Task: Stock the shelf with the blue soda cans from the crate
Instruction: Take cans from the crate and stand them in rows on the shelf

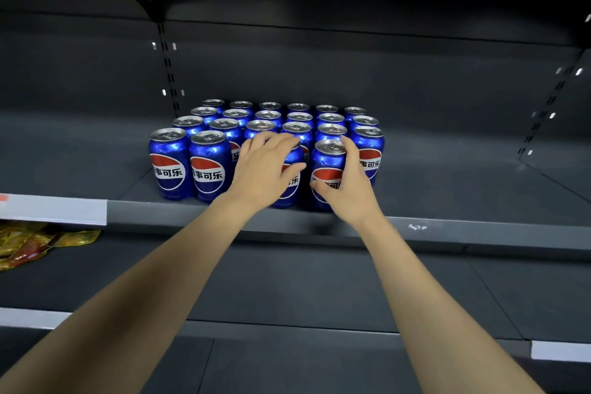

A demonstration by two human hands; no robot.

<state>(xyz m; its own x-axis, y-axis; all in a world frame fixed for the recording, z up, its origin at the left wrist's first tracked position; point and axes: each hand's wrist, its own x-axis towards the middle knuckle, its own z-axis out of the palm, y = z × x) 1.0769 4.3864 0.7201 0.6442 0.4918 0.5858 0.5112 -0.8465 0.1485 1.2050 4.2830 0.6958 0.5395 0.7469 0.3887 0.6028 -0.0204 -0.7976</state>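
Several blue soda cans (209,166) with red, white and blue logos stand upright in tidy rows on the dark grey shelf (447,201). My left hand (263,169) curls over a front-row can (292,184), fingers across its top and thumb on its side. To its right, my right hand (348,182) grips another front-row can (326,163), thumb low on the front and fingers round its right side. Both cans stand on the shelf near its front edge. The crate is out of view.
The shelf's front lip (479,230) runs across the view, with a white price strip (54,209) at the left. Yellow snack bags (35,243) lie on the lower shelf (319,285) at the left. An upper shelf overhangs. Bare shelf lies either side of the cans.
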